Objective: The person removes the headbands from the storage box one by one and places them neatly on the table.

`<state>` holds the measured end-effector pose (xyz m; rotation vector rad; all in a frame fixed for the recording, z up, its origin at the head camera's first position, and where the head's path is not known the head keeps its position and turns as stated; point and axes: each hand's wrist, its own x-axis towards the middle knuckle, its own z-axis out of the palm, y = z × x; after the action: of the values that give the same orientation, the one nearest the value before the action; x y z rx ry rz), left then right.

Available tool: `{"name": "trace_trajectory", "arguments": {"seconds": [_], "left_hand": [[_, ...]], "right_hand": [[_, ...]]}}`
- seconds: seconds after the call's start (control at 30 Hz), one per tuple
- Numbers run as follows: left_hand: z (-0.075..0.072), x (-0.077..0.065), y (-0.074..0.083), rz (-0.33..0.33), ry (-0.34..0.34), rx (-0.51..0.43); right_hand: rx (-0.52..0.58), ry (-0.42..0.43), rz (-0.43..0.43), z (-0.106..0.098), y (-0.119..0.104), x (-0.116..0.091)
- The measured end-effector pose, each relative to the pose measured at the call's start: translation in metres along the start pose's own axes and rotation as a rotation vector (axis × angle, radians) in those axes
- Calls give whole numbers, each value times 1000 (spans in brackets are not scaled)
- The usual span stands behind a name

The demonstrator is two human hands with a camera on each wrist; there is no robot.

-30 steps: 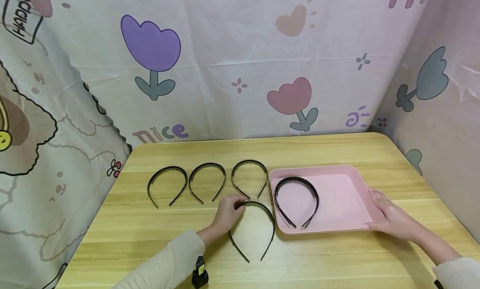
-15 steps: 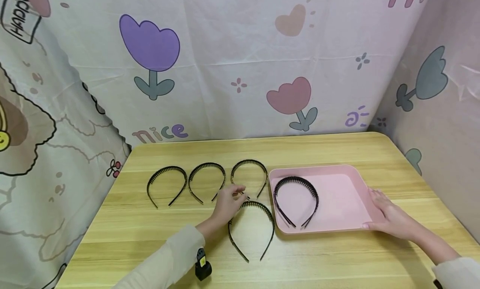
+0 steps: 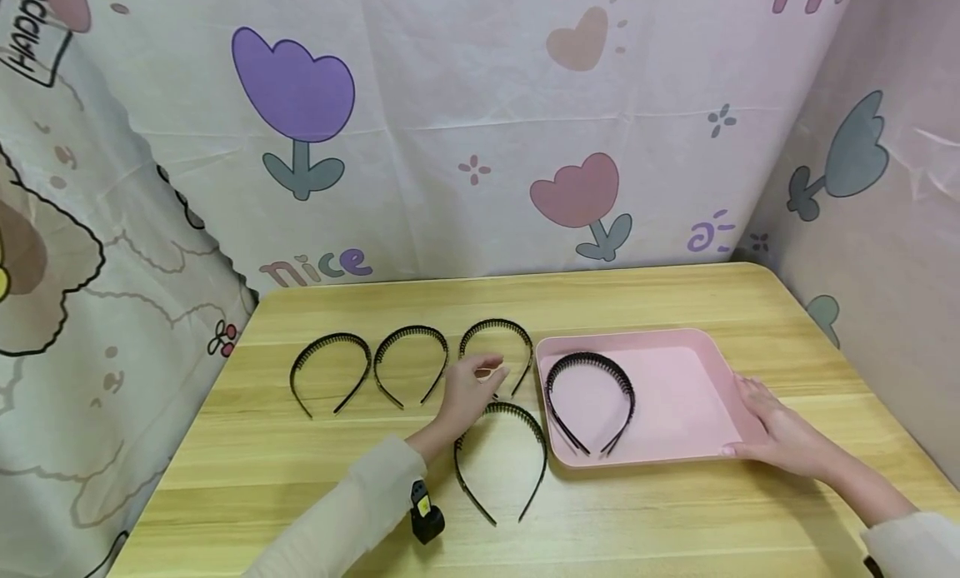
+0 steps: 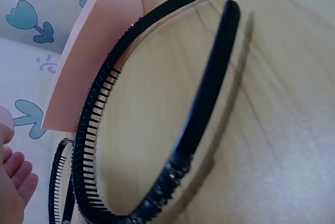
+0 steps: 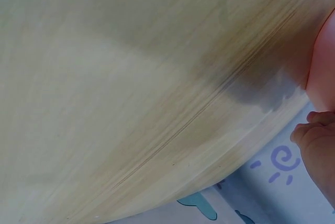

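1. Where the table [image 3: 637, 528] nears its right edge, the pink tray [image 3: 675, 395] sits.
2. Black headbands [image 3: 590, 360] lie inside its left edge, four more beyond.
3. My right hand [image 3: 783, 432], fingers straight, touches the tray's near right corner.
4. My left hand [image 3: 461, 399] hovers, fingers loose, unclosed.

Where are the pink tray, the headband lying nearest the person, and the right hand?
Pink tray [image 3: 678, 395]: head view, on its bare floor.
Nearest headband [image 3: 520, 411]: head view, on its toothed arch.
Right hand [image 3: 782, 429]: head view, on its back.
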<state>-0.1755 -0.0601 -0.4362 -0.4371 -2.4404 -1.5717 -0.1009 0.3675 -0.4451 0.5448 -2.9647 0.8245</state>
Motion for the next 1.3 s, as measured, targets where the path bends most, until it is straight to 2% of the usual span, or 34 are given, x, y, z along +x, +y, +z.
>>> {"name": "trace_trajectory", "arguments": {"seconds": [0.27,0.63,1.07,1.3], "left_hand": [[9,9,5,7,2,-31],[25,26,12,-10,64,-102],[48,31,19,-26,-4,-141],[63,34,26,-87,-4,-137]], "right_hand": [[7,9,-11,0,0,0],[25,4,-16,0,1,1],[28,-3,1,0,1,1],[29,11,-16,0,0,0]]}}
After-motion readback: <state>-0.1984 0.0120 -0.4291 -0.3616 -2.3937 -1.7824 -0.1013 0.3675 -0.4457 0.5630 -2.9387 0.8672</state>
